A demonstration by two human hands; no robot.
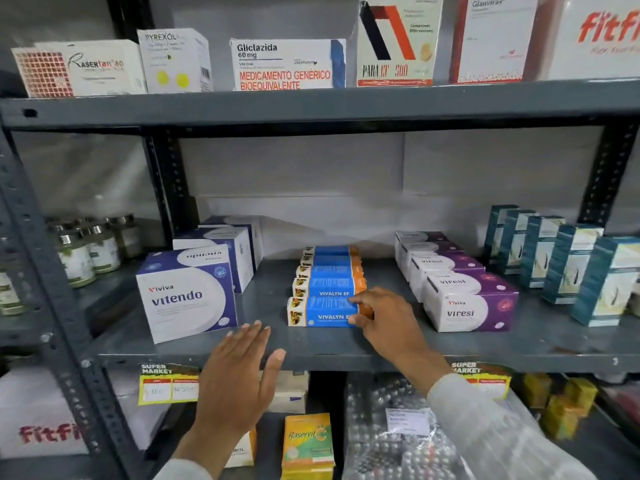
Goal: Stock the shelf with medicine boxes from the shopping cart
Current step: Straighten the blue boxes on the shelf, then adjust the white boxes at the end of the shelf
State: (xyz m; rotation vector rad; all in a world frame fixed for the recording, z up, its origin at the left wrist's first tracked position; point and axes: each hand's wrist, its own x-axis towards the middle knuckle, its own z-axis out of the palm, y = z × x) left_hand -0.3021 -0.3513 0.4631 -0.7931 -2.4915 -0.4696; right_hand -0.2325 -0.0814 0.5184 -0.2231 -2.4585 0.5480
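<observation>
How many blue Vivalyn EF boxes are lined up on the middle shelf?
5, in one row running front to back on the middle shelf: the front box under the right hand, four behind. More may be hidden.

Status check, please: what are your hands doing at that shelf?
Right hand gripping front Vivalyn box. Left hand open, empty. Nothing blocking.

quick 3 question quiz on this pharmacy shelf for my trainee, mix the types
1. True or false: the right hand touches the front Vivalyn EF box.
2. Which boxes stand left of the Vivalyn row? A) Viresi B) Vitendo C) Gliclazida
3. Fill in: the left hand is open and holds ____.

Key
1. True: its fingers meet that box's right end.
2. B: the Vitendo boxes; the Viresi boxes stand to the right.
3. Nothing: it hovers at the shelf edge.
</observation>
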